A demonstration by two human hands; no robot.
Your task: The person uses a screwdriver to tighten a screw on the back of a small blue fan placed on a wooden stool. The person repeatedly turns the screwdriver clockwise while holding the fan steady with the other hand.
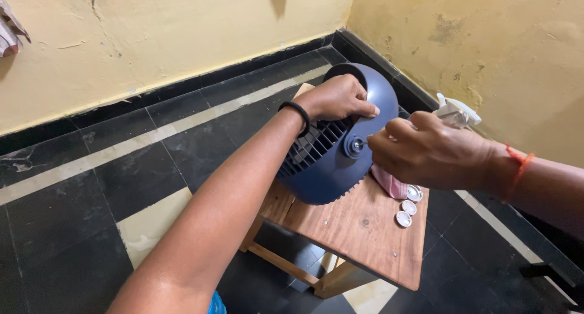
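I see my left hand (336, 99) laid over the top edge of a dark blue fan housing (331, 168), fingers curled and pressed together against its rim, thumb stretched along the shell just above the slotted vents (313, 145). The housing stands tilted on a small wooden stool (365, 229), directly under those fingers. My right hand (426, 150) comes in from the right, fingertips bunched together at the round hub (354, 145) in the middle of the housing; I cannot tell whether they pinch something small there, as the knuckles hide the tips. A black band (298, 114) sits on my left wrist and an orange thread (519, 167) on my right. Below my right-hand fingers, on the stool top, lie a few small round silvery caps (409, 207), just beside a pink-striped cloth (389, 181). Beyond the right knuckles a white spray nozzle (457, 110) shows against the yellow wall.
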